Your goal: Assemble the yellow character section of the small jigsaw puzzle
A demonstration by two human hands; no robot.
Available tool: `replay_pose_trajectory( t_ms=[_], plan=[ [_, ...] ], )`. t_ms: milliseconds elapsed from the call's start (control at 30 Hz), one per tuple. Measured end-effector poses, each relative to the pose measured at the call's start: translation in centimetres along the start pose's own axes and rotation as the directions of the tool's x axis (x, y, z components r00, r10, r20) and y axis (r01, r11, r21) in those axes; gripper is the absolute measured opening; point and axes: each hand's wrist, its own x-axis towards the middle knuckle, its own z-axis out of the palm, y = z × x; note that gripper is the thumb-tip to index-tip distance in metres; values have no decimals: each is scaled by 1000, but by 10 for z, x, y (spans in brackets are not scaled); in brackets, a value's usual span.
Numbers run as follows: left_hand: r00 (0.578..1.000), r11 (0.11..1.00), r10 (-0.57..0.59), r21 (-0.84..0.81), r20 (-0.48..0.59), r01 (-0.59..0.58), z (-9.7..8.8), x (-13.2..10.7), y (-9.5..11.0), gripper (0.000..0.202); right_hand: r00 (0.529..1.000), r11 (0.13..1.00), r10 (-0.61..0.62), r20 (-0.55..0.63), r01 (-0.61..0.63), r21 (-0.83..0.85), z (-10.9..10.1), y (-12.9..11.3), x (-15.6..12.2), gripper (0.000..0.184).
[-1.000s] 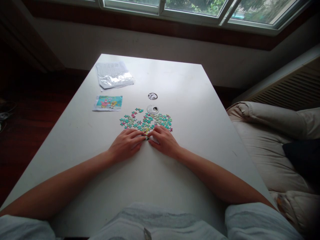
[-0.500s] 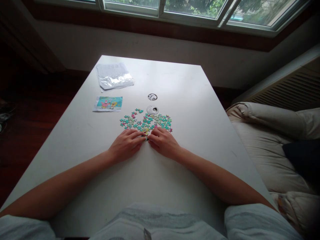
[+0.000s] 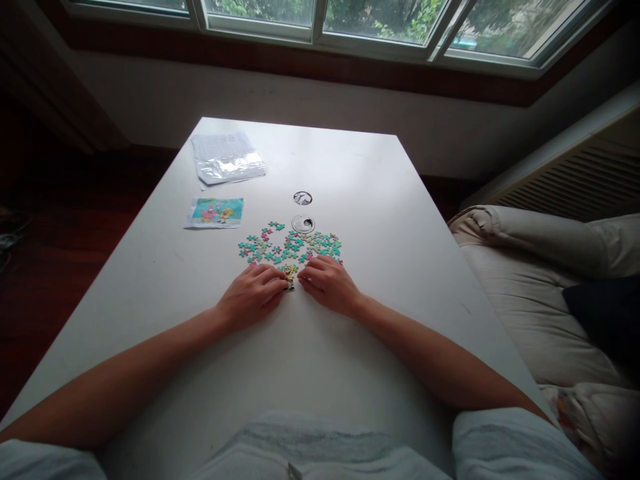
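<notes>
A small joined patch of jigsaw pieces with a yellow cartoon figure lies flat on the table. My left hand is at its left side, fingers closed and their tips on the patch's edge. Just right of the patch, with a narrow gap, is my right hand. Its fingers are bent and pressed together, and whatever may be between them is hidden. Beyond both hands spread many loose jigsaw pieces, mostly teal with some pink and pale ones; a few are partly covered by my right fingers.
A picture card showing cartoon figures lies left on the white table. Papers in a clear plastic sleeve lie at the far left. Two round inserts sit in the tabletop behind the pieces. A beige sofa stands to the right.
My right fingertips have drawn back slightly from the patch, opening a gap. More of the yellow figure's lower part now shows. My left hand stays at the patch; the view has shifted slightly.
</notes>
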Motion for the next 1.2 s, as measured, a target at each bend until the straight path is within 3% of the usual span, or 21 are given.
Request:
replay_pose_trajectory(
  t_ms=[233,633,900,1200],
  plan=[
    [999,1000,14,25,29,-15,0,-2,0,28,973,985,171,-152,-169,23,-3,16,4,15],
    [998,996,6,87,58,-11,-7,0,8,31,976,981,190,-109,-185,50,-3,17,10,11],
    [999,998,12,59,39,-14,-5,-2,4,29,991,992,129,-29,-129,1,-9,23,37,17],
    [999,999,6,46,33,-7,-5,-3,1,27,975,976,214,-58,-215,-11,-3,45,66,16]
  ],
)
